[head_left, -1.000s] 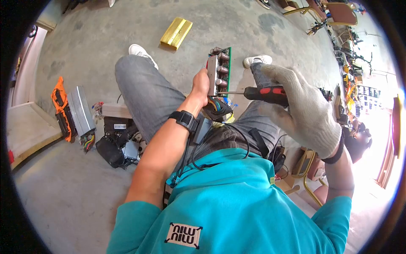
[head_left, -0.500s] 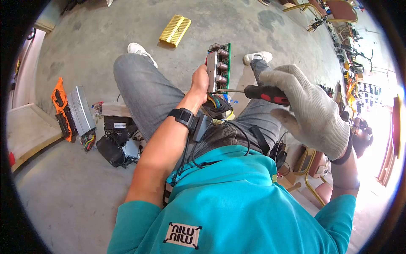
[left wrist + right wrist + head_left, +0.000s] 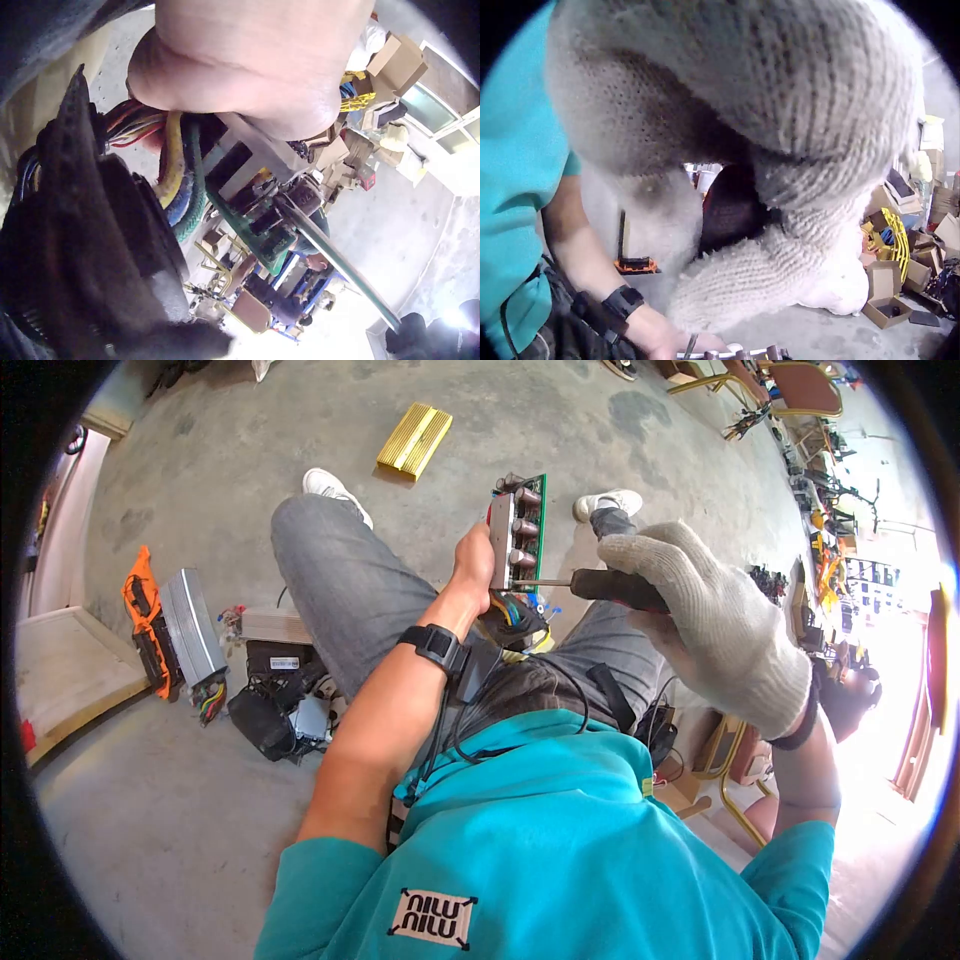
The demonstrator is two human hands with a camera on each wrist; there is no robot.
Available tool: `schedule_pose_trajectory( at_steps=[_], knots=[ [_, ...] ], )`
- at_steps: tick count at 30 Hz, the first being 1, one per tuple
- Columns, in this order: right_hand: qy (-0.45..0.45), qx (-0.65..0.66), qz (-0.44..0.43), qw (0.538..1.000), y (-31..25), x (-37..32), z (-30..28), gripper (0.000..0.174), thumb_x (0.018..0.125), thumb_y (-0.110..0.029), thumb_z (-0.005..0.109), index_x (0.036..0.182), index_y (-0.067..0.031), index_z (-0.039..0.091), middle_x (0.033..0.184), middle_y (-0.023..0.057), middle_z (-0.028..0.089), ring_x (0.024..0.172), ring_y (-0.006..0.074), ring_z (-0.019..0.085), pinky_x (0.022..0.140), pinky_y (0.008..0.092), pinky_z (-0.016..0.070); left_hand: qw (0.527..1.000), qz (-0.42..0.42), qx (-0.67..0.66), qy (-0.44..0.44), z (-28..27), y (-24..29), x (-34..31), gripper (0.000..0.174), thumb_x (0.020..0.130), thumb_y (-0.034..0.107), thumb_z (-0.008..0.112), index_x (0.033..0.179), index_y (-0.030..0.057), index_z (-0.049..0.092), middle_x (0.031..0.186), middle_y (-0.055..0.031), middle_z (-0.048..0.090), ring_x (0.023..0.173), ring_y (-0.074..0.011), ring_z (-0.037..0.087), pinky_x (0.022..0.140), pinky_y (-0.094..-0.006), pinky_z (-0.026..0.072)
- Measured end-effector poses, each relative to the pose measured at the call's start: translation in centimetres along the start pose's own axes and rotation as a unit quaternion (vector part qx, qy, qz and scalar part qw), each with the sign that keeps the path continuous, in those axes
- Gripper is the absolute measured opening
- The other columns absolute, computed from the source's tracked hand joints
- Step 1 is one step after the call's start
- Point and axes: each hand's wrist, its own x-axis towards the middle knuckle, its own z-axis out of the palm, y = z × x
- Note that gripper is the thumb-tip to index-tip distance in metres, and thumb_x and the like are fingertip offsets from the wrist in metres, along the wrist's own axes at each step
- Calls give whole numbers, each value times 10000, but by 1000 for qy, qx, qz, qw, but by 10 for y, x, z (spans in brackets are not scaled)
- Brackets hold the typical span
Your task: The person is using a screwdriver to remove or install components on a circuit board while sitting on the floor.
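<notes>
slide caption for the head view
Bare left hand grips a green circuit board as the gloved right hand aims a screwdriver at it.

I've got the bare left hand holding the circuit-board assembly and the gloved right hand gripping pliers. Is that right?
Not quite: the head view shows the gloved right hand gripping a screwdriver, not pliers. The bare left hand does hold the circuit-board assembly.

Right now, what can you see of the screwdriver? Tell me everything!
The screwdriver has a dark handle with some red, and a thin, straight, shiny shaft that looks like metal. The gloved right hand grips the handle. It points toward the person's left, its tip by the near end of the circuit board. What the tip touches is unclear.
</notes>
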Motion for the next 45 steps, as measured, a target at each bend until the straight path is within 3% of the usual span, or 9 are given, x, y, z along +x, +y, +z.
schedule_pose_trajectory(
  at_steps=[4,8,15,21,23,32,39,41,45],
  knots=[
    [-4,21,139,990,-6,3,1,571,786,15,744,1301,-48,505,1110,157,631,981,352,683,825,401,556,999,31,-16,-11,0,-2,5,389,942,226,312,1006,74,665,761,-60,617,619,-143,566,556,-353,539],
    [28,-2,-12,1000,1,-3,-5,495,846,-55,719,1290,-46,501,1070,169,664,951,357,695,799,415,556,1000,-13,-14,-6,-4,-4,4,432,952,189,235,1041,89,646,768,-25,622,570,-122,564,495,-310,497],
    [15,74,127,989,-2,2,1,517,861,-59,712,1323,-43,481,1272,222,561,1008,382,675,821,428,567,1000,-4,4,9,2,1,-1,414,953,184,254,1035,89,648,783,-18,620,570,-113,555,498,-299,495],
    [65,-27,-81,994,11,-1,7,512,872,-148,732,1304,-39,481,1106,197,654,950,374,697,761,423,566,1000,4,-4,-4,-5,-5,7,395,936,249,325,1017,72,669,701,-87,593,598,-187,574,532,-390,545],
    [21,38,101,994,1,-1,5,542,834,-103,751,1302,-50,482,1205,187,607,938,385,693,750,420,567,1000,2,-8,-6,-5,-5,6,388,937,245,326,1017,73,665,696,-88,590,595,-189,570,526,-390,540],
    [45,-11,-45,998,17,-3,6,567,823,-81,752,1323,-45,487,991,176,699,937,357,710,798,417,567,1000,5,-14,0,-6,-9,9,435,945,185,251,1028,70,663,805,-47,641,606,-137,598,501,-317,509],
    [10,48,110,993,0,0,-1,614,790,3,745,1338,-60,475,1132,170,643,1036,349,682,798,417,566,1000,10,-4,-7,-8,-8,11,450,953,203,227,1014,72,653,785,-61,641,601,-148,603,513,-337,526],
    [54,47,-37,997,8,0,1,557,834,-64,730,1332,-56,481,992,163,691,937,352,706,775,424,556,1000,7,-5,-14,-9,-10,11,451,954,204,227,1014,70,653,780,-62,640,596,-150,600,514,-338,528],
    [71,4,-67,995,10,6,4,497,856,-122,733,1288,-55,496,956,150,660,889,355,704,757,408,571,1000,-2,-5,3,-10,-11,11,424,944,229,279,1014,64,664,758,-72,637,598,-161,591,537,-349,539]
  ],
)
